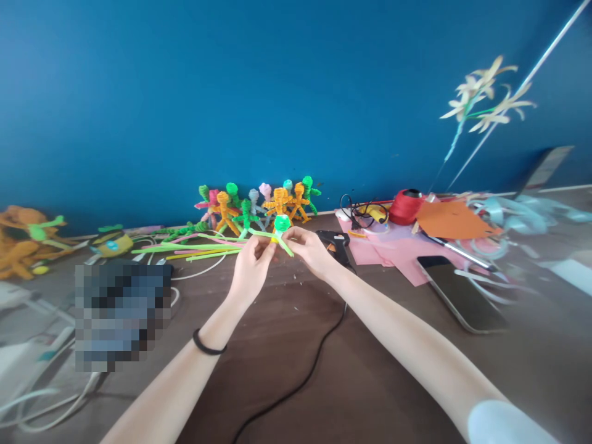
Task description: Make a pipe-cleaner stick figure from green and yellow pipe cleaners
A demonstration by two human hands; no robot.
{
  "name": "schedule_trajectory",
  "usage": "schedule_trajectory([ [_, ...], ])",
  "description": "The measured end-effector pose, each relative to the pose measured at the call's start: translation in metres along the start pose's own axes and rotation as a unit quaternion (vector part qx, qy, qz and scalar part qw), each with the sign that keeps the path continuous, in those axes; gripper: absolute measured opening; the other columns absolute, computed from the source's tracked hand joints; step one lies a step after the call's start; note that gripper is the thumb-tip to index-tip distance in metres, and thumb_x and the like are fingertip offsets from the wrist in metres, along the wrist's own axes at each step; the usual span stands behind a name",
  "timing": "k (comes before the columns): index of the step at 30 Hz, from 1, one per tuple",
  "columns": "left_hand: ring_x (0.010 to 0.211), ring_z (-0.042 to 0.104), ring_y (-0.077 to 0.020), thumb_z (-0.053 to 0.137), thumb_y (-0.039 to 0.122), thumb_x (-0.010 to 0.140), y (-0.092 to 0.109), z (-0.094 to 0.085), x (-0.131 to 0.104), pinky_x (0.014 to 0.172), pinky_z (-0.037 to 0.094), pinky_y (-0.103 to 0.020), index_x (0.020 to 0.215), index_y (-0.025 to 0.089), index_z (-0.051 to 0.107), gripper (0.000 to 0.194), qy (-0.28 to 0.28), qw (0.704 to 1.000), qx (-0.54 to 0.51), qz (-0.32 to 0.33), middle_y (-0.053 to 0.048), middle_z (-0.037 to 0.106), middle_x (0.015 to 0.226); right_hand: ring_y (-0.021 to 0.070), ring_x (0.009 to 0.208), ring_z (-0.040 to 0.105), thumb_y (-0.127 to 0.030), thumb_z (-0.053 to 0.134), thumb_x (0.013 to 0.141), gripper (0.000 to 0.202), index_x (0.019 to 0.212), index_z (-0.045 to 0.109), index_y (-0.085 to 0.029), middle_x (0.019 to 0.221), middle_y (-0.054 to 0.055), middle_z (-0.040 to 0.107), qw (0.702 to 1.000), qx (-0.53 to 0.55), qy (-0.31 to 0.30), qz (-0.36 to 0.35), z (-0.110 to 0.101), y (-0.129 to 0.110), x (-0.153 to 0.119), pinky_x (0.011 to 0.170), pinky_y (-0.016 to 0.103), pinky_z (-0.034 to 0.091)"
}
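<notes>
Between my hands is a small pipe-cleaner figure with a round green head [282,223] and light green strands at its body. My left hand [254,264] pinches it from the left, fingers closed around its lower part. From the right, my right hand [308,248] grips it near the head, thumb and fingertips together. A light green strand [286,246] sticks out between the hands, towards me. Just behind stands a row of finished-looking figures in orange, green, pink and grey, among them an orange one [224,213].
Loose pipe cleaners [185,248] lie left of my hands. A black glue gun [340,245], pink sheets [386,251], a red spool [406,206], orange sheet [456,220] and phone [462,295] are to the right. A black cable [308,383] crosses the table. A pixelated device [123,311] lies left.
</notes>
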State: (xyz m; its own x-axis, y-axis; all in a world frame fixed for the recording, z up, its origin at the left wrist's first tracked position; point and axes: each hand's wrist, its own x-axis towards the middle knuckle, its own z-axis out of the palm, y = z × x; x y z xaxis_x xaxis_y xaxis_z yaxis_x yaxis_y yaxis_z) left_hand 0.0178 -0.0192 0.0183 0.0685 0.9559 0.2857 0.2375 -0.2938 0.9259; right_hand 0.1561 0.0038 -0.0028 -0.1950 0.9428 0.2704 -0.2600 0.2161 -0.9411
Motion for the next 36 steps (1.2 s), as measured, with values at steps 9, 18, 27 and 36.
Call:
schedule_trajectory([
  [9,0.056,0.056,-0.0120,0.058,0.026,0.073,0.001,0.001,-0.001,0.057,0.043,-0.023,0.073,0.016,0.056,0.010,-0.011,0.999,-0.049,-0.018,0.001,0.060,0.061,0.0072,0.056,0.046,-0.027,0.073,0.059,0.026,0.067,0.051,-0.015,0.066,-0.004,0.049,0.994,0.090,-0.048,0.047,-0.005,0.005,0.002,0.056,0.023,0.036],
  [18,0.053,0.049,-0.0085,0.058,0.031,0.073,-0.007,0.003,-0.001,0.054,0.039,-0.021,0.071,0.015,0.059,0.017,-0.052,0.985,-0.153,-0.056,0.001,0.055,0.060,0.0110,0.060,0.052,-0.034,0.069,0.068,0.027,0.070,0.050,-0.016,0.066,-0.001,0.055,0.985,0.115,-0.121,0.047,-0.010,-0.003,-0.001,0.063,0.028,0.040],
  [27,0.047,0.038,-0.0062,0.052,0.025,0.075,-0.007,0.004,-0.002,0.046,0.028,-0.021,0.068,0.015,0.052,0.013,-0.071,0.984,-0.153,-0.050,0.003,0.046,0.055,0.0130,0.063,0.054,-0.036,0.070,0.068,0.030,0.077,0.049,-0.018,0.066,-0.001,0.057,0.985,0.101,-0.130,0.049,-0.008,-0.003,-0.001,0.065,0.030,0.042],
  [36,0.044,0.035,-0.0065,0.053,0.036,0.075,-0.008,0.003,-0.003,0.045,0.025,-0.023,0.056,0.015,0.051,0.028,-0.087,0.984,-0.131,-0.089,0.002,0.045,0.052,0.0165,0.084,0.057,-0.035,0.073,0.064,0.028,0.082,0.060,-0.019,0.078,0.001,0.059,0.992,0.025,-0.125,0.026,-0.013,-0.007,0.000,0.079,0.032,0.043],
])
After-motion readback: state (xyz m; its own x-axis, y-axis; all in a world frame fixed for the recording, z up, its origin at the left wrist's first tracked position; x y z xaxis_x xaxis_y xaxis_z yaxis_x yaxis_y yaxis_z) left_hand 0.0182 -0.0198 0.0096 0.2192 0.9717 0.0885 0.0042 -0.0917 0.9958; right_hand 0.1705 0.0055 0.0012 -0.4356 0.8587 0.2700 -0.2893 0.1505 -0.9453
